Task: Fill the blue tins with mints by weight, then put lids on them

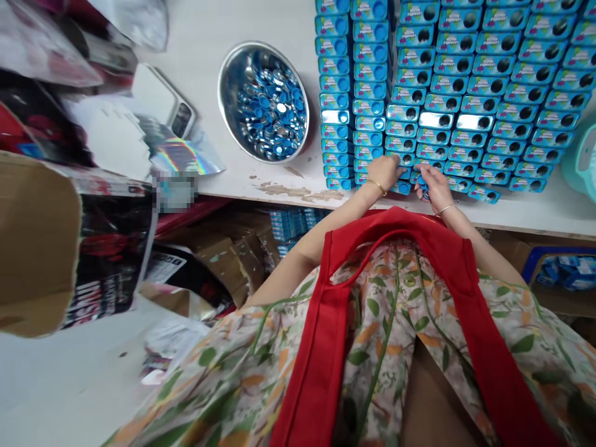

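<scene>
My left hand (385,172) rests on the near end of a column of blue printed tins, its fingers pressed together at a tin's top; what lies under the fingertips is hidden. Close by on the right, my right hand (435,185) is closed around a few small blue caps (423,183), held just above the tins. In the two leftmost columns, the tins (336,131) have blue round caps in their tops. Further right, tins (484,102) show dark round holes. A metal bowl (224,99) of loose blue and silver caps (274,112) stands left of the rows.
On the table's left lie a white device with a small display (162,99) and plastic bags (139,22). A turquoise basket (584,155) is at the right edge. Beneath the tabletop are cardboard boxes (218,248), more blue tins (291,226) and a blue crate (531,264).
</scene>
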Motion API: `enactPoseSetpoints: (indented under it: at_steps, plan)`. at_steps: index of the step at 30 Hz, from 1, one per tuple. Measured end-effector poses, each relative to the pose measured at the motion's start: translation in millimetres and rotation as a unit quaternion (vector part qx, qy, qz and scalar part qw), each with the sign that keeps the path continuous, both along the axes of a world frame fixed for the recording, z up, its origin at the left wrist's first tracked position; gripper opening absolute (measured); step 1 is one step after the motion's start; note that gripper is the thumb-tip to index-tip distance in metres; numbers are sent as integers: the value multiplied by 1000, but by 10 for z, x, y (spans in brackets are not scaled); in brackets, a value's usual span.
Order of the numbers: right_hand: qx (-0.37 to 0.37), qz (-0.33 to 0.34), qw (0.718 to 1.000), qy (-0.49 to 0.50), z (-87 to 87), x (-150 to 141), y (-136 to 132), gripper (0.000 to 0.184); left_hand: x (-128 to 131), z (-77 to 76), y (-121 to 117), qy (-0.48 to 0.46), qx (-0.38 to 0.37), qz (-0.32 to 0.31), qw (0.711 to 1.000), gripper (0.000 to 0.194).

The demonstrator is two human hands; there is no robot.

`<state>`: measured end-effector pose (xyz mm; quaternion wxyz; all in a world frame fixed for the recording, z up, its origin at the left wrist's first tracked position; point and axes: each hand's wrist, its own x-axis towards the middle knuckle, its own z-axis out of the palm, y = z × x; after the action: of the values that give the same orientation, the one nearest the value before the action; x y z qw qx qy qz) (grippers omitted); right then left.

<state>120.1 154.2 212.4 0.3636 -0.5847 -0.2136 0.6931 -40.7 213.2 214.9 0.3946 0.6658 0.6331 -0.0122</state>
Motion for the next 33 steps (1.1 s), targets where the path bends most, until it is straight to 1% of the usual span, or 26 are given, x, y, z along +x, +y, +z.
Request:
enactPoseSetpoints:
  at_steps: [2,5,7,9,11,13,15,17,20,22,24,26,27,29,31,33]
  plan:
    - [4,-3,1000,-3,-33,-54,0,70,-13,80,-71,-60,-3,9,998,13]
    - [24,-11,1000,7,-48,-161,-5,71,25,141,-163,-173,-56,9,983,8]
    - [28,-12,999,10,-41,-205,-3,68,62,136,-166,-188,-74,17,979,6]
    - [11,-10,1000,14,-24,-192,3,62,84,113,-102,-154,-44,42,986,7]
    - [-20,-17,999,39,3,-121,11,55,86,96,15,-97,-2,49,994,8]
    - [-44,-30,995,84,38,-20,17,50,88,98,144,-32,14,25,999,11]
    - [-51,-31,991,123,74,70,18,44,109,117,249,29,2,-8,1000,14]
    - [-41,-22,990,132,97,120,14,45,150,136,313,83,-12,-32,996,17]
    - [-16,-7,994,107,83,111,6,53,211,138,351,141,-13,-51,989,22]
    - [-2,-8,997,81,41,75,7,57,223,120,358,153,-8,-58,986,22]
    - [6,-9,999,47,-19,39,18,60,202,91,350,144,-3,-58,988,22]
    - [8,-11,1000,8,-84,12,38,62,157,53,312,108,10,-45,993,19]
    - [10,-15,1000,-12,-116,-1,50,62,130,30,277,72,18,-32,997,17]
    - [23,-21,998,-48,-170,-35,74,62,81,-29,175,-39,20,9,999,13]
    - [51,-21,996,-71,-205,-87,100,59,50,-99,62,-169,-13,49,984,12]
    - [70,-24,995,-71,-215,-154,130,55,38,-167,-4,-253,-33,73,964,11]
